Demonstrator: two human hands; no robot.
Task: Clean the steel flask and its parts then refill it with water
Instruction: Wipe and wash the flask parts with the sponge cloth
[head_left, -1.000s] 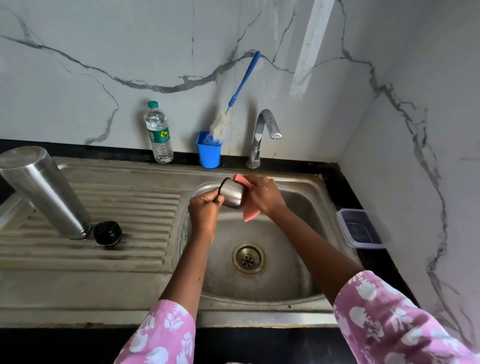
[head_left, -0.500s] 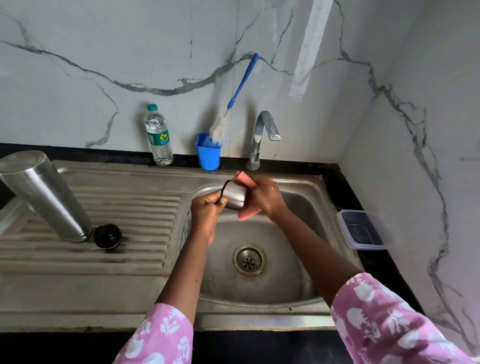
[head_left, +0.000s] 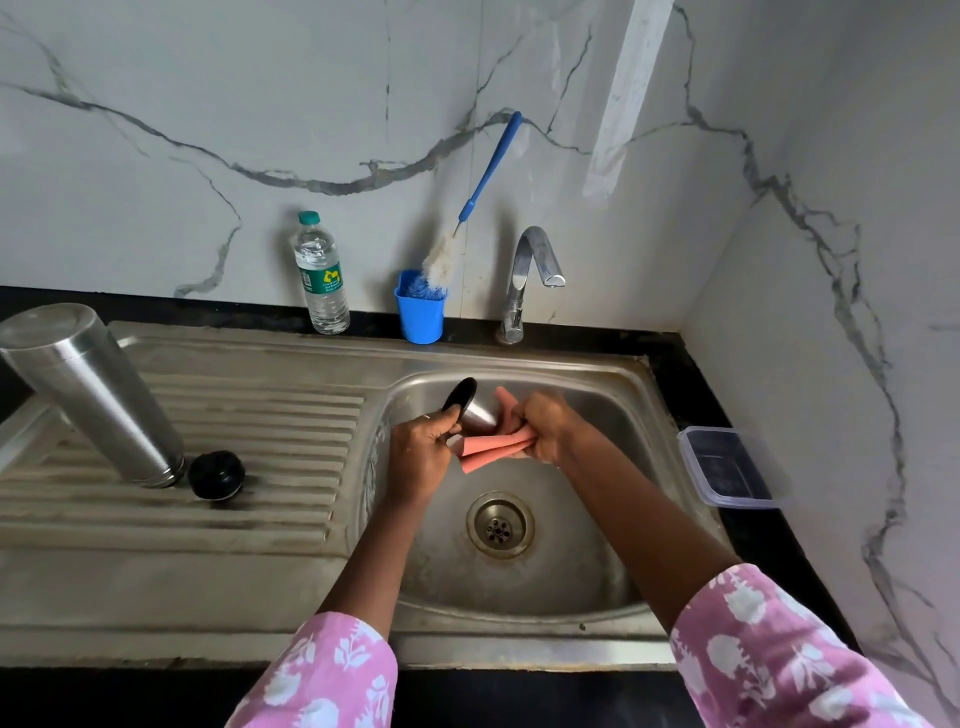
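Small steel cup (head_left: 475, 413), light but slick when wet; left hand (head_left: 421, 457) gripping near its black rim. Right hand (head_left: 545, 431) bunching soft pink cloth (head_left: 493, 447) against it, over the sink (head_left: 613, 597).

Over the sink basin (head_left: 597, 571), the left hand (head_left: 423, 457) grips a small steel flask cup (head_left: 470, 410), its dark mouth tilted up and leftward. The right hand (head_left: 545, 428) clutches a pink cloth (head_left: 493, 447) against the cup's side. Left of the basin, on the ribbed drainboard (head_left: 260, 415), the steel flask (head_left: 93, 395) stands inverted, a black stopper (head_left: 216, 475) touching its foot. Behind the basin stand a water bottle (head_left: 319, 275), a blue holder (head_left: 420, 314) with a bottle brush (head_left: 467, 218), and the tap (head_left: 527, 280). Right of the basin sits a clear plastic container (head_left: 727, 467).
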